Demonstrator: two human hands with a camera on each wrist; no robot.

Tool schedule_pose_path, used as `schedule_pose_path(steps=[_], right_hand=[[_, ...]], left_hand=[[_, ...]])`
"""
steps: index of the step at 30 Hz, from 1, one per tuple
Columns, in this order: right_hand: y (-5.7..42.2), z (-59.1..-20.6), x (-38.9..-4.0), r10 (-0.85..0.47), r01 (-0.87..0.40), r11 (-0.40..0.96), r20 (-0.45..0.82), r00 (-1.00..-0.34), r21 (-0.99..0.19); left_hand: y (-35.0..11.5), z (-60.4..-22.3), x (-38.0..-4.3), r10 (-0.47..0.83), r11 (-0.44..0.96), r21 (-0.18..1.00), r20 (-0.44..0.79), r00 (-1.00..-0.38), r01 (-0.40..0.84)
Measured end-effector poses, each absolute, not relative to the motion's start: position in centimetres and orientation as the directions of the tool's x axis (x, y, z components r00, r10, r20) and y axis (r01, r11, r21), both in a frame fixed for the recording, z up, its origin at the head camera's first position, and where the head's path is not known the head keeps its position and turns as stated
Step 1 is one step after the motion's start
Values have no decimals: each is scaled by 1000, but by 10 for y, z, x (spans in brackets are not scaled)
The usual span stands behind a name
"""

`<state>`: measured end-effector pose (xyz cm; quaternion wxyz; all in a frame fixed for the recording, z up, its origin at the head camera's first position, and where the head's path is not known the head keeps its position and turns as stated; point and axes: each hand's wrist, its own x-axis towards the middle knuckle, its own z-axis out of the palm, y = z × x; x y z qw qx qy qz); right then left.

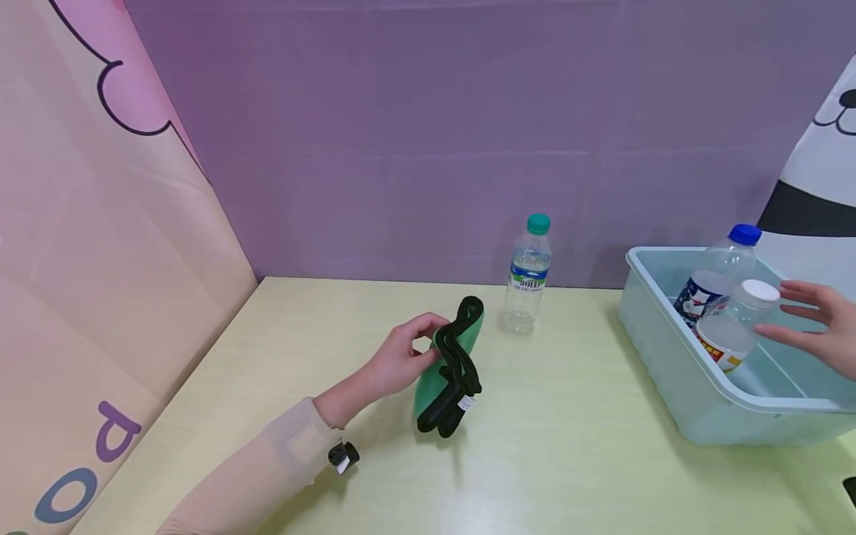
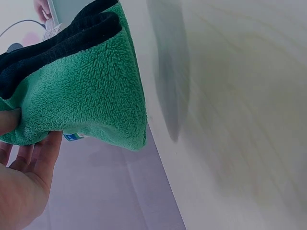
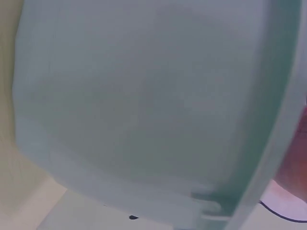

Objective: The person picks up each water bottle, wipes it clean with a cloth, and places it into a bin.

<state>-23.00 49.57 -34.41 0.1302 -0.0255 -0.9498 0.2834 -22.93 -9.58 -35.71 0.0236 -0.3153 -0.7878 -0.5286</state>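
Observation:
My left hand [image 1: 400,358] pinches a folded green towel [image 1: 430,385] with black edging and a small white tag, holding it up over the table. In the left wrist view the thumb and fingers grip one end of the fuzzy towel [image 2: 91,91]. At the right, my right hand [image 1: 821,321] is over the light blue bin [image 1: 669,383], fingers spread beside a clear jar [image 1: 725,338] with a white lid; whether they touch it is unclear. A blue-capped bottle [image 1: 725,264] leans behind the jar. The bin's outer wall [image 3: 144,105] fills most of the right wrist view.
A clear bottle with a green cap [image 1: 528,290] stands upright near the table's back edge. The pale wooden table [image 1: 548,446] meets a purple backdrop [image 1: 401,148] behind and a printed curtain [image 1: 100,260] at the left. A dark object [image 1: 851,489] shows at the right edge.

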Motion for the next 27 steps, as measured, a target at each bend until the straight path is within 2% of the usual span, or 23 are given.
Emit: schedule_pose_path(steps=[4, 12, 16, 22, 27], right_hand=[[490, -341, -224, 170, -38, 839, 328, -929, -543], [394, -271, -176, 216, -73, 806, 407, -887, -587], [371, -263, -170, 134, -147, 818, 432, -892, -556], [347, -257, -166, -20, -233, 817, 379, -925, -527], [330, -255, -170, -121, -298, 812, 355, -927, -502]], left_hand=[[-97, -356, -229, 473, 242, 821, 366, -801, 518], [-98, -355, -227, 473, 234, 813, 384, -793, 534], [-101, -354, -226, 466, 239, 814, 383, -798, 530], [-111, -356, -225, 428, 257, 820, 378, -821, 512], [-120, -358, -225, 408, 270, 818, 381, -830, 508]])
